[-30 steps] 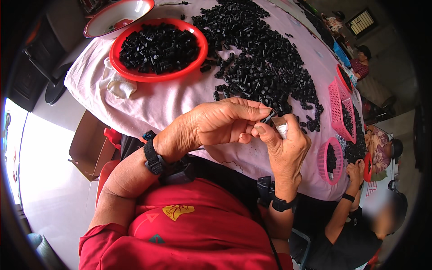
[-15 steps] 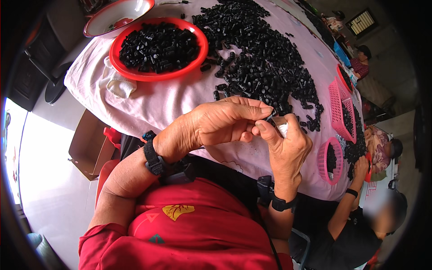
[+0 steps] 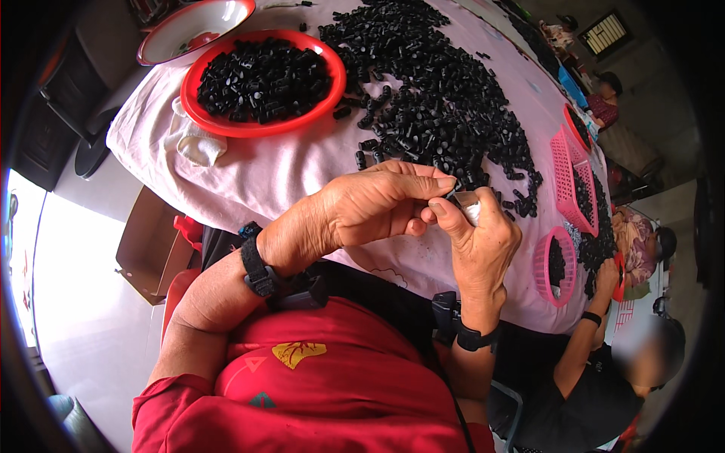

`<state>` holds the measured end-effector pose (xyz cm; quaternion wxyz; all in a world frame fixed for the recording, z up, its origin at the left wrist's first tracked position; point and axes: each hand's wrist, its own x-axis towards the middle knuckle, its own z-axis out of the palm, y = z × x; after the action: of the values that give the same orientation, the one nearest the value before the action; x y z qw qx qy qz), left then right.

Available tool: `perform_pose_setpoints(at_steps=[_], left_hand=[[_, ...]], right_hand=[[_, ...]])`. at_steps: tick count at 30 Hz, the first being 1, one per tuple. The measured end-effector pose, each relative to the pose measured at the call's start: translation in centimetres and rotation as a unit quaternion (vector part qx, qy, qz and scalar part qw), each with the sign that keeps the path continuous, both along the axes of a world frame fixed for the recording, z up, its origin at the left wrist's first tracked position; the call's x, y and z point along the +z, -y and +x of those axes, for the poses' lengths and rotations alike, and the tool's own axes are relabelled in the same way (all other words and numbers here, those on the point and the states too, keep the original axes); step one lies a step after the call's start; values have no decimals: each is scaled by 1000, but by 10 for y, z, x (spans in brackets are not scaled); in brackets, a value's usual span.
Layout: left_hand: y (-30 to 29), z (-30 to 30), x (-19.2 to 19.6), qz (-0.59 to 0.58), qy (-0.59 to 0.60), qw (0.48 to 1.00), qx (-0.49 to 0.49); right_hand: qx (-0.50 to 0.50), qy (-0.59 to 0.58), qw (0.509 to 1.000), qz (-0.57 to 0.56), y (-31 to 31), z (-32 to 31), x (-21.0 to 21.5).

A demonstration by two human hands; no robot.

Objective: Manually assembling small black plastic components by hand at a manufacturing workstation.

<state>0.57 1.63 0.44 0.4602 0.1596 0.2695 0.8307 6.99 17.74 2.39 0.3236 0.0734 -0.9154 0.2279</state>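
My left hand (image 3: 374, 200) is closed in a pinch, thumb and forefinger meeting over a small black piece (image 3: 451, 195) that is mostly hidden. Against it, my right hand (image 3: 487, 240) grips a small thin flat blade (image 3: 467, 198) with a white wrapped part (image 3: 473, 214). The blade's edge lies right by the left fingertips; whether it touches the piece I cannot tell. Just beyond both hands spreads a large heap of short black cylindrical pieces (image 3: 442, 113) on a pale pink cloth (image 3: 279, 177).
Far left on the cloth, a red basin (image 3: 249, 133) holds many black pieces, with a white enamel bowl (image 3: 170, 45) behind it. Pink baskets (image 3: 540, 272) stand at the right. A person in black (image 3: 596, 392) works there, one hand near black pieces. An open cardboard box (image 3: 143, 253) is at left.
Both hands keep nearly the same place. The blade in my right hand has turned slightly, and the whole view has shifted a little.
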Motion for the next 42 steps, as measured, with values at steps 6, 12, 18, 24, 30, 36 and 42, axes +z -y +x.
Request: perform_pose_setpoints(at_steps=[6,12,18,24,30,36,42], left_hand=[[0,1,0,3,-3,1000,2],[8,-2,9,-18,2,999,-37],[11,-8,5,-28,-23,999,-32],[8,-2,12,-8,-27,998,63],[7,-2,7,-15,-76,994,71],[5,-2,2,-18,-109,990,86],[7,-2,4,-3,-122,992,45]], right_hand=[[17,31,999,-10,-2,0,-4],[87,-7,988,-129,8,8,11],[191,60,946,-256,4,6,12],[109,-5,964,-244,1,4,3],[113,-33,971,-209,11,5,2],[100,-43,987,-117,12,6,9],[80,64,983,-150,4,7,12]])
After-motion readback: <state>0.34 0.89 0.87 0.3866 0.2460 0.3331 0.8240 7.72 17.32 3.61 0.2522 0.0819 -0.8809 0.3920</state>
